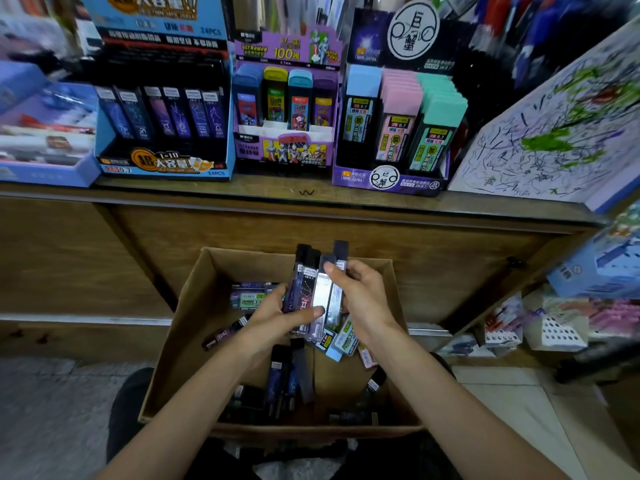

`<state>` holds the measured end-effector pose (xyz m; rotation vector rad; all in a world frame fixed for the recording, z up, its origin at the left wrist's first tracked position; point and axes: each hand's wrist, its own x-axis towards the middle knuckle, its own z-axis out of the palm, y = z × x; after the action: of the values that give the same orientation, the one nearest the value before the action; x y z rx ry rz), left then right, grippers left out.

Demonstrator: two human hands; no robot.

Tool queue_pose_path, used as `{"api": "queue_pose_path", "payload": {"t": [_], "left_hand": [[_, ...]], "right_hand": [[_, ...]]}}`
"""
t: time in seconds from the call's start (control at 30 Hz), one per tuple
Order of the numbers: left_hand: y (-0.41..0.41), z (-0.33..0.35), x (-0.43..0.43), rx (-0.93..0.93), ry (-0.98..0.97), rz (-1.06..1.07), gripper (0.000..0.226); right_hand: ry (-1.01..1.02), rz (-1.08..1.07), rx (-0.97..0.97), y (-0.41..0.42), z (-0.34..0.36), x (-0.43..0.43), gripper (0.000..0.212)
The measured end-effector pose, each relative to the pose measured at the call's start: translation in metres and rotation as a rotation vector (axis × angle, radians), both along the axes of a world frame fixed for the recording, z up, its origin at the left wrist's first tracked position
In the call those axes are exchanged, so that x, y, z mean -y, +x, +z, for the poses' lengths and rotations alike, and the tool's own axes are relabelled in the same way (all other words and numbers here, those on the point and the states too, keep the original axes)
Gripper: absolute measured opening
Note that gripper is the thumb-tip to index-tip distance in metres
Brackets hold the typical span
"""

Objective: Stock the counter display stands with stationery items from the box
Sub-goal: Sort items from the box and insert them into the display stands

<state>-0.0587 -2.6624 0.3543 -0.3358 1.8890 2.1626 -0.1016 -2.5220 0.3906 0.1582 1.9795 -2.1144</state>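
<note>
Both bare arms reached forward and met. The left hand (277,315) gripped the cases (322,291) low down, thumb across them. The right hand (362,296) pinched them higher up.

- Centre of the frame: a left hand (273,315) and a right hand (363,296) grip a bundle of slim lead cases (320,289) from either side, dark caps pointing up.
- The left thumb lies across the bundle's lower front, and the right thumb presses near its top.
- Below the hands, an open cardboard box (180,358) holds loose cases (284,379) lying at mixed angles.
- Across the upper frame, a wooden bench (207,194) carries a blue stand (162,166) of dark cases at left, a purple stand (284,150) of coloured cases in the middle, and a pastel stand (391,180) with blue, pink and green cases beside it.
- A scribbled board (554,133) sits at the upper right.
</note>
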Motion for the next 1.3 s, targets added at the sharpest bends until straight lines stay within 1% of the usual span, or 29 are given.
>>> {"api": "queue_pose_path", "payload": {"t": [0.13,0.2,0.27,0.3,0.4,0.47,0.6,0.67,0.8,0.87,1.03,1.17,1.3], "left_hand": [[-0.01,0.015,-0.009,-0.059,-0.03,0.072,0.043],[-0.014,0.023,-0.009,-0.09,-0.044,0.097,0.04],[-0.018,0.031,-0.007,-0.129,-0.035,0.105,0.044],[-0.02,0.037,-0.004,-0.145,-0.035,0.098,0.049],[-0.026,0.055,0.002,-0.174,-0.033,0.078,0.067],[-0.03,0.066,0.005,-0.194,-0.025,0.077,0.068],[-0.039,0.088,0.01,-0.232,-0.037,0.092,0.054],[-0.045,0.098,0.014,-0.243,-0.046,0.119,0.052],[-0.057,0.117,0.025,-0.262,-0.068,0.146,0.07],[-0.063,0.124,0.032,-0.276,-0.083,0.154,0.073],[-0.071,0.137,0.057,-0.291,-0.084,0.209,0.074],[-0.066,0.146,0.084,-0.301,-0.12,0.248,0.08],[-0.057,0.153,0.11,-0.318,-0.153,0.315,0.063]], "right_hand": [[-0.05,-0.077,-0.016,-0.005,0.013,0.003,0.008],[-0.07,-0.082,-0.022,-0.008,0.021,0.003,0.009],[-0.127,-0.076,-0.041,-0.013,0.031,-0.001,0.014],[-0.133,-0.071,-0.065,-0.016,0.037,-0.004,0.017],[-0.092,-0.051,-0.138,-0.024,0.057,-0.012,0.022],[-0.042,-0.034,-0.198,-0.029,0.07,-0.017,0.019],[-0.005,-0.004,-0.277,-0.041,0.096,-0.027,0.014],[0.024,0.006,-0.306,-0.051,0.111,-0.034,0.012],[0.177,0.006,-0.397,-0.079,0.142,-0.043,0.006],[0.194,0.015,-0.439,-0.093,0.157,-0.041,0.006],[0.181,0.051,-0.511,-0.127,0.183,-0.014,0.013],[0.294,0.084,-0.571,-0.148,0.195,0.028,0.017],[0.304,0.15,-0.595,-0.156,0.201,0.071,0.018]]}}
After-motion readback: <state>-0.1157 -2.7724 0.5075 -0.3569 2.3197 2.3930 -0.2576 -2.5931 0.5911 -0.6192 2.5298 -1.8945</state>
